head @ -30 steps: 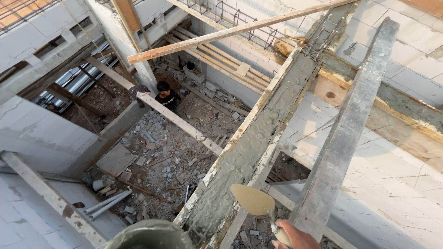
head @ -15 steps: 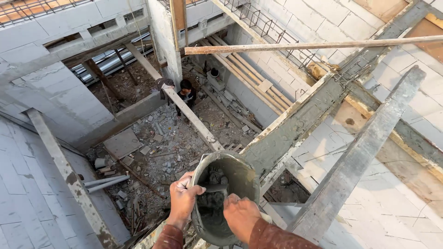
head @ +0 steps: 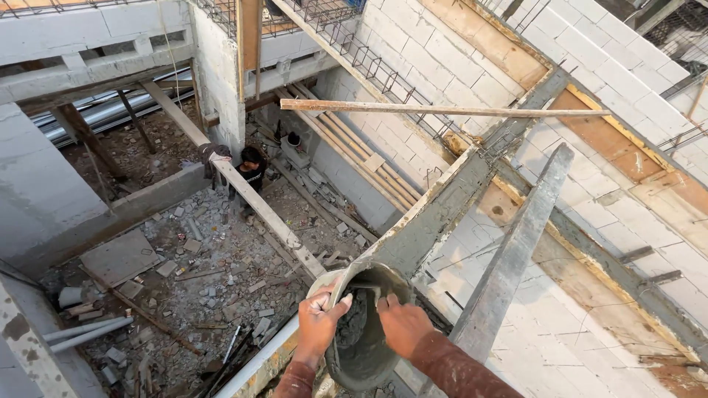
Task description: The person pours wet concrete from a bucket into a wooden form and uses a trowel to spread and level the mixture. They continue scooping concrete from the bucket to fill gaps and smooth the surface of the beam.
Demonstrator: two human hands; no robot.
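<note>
View from above a masonry shell under construction. The left hand (head: 318, 321) gripped the near-left rim of a mortar bucket (head: 363, 332), fingers (head: 330, 304) hooked over the edge, while the right hand (head: 402, 324) clasped the opposite rim, fingers curled inside. The bucket was tilted, its mouth turned up toward the formwork channel (head: 435, 214), which ran up and to the right along the top of the block wall (head: 590, 74) and already carried grey wet concrete. The bucket sat at the near end of that channel, beside a slanted concrete-smeared plank (head: 516, 250), and still held a dark wet mix.

Hazards, as judged from this position: the load hung over an open drop to the rubble floor (head: 184, 273), where another person (head: 251, 168) crouched at the far left beside a long timber (head: 258, 206). A slip of wet fingers on the slurry-coated rim could send the bucket, or a spill of mix, down into that space. An over-quick tip could overshoot the narrow channel and run down the wall face. The horizontal wooden pole (head: 442, 110) stood well apart, far above the hands.
</note>
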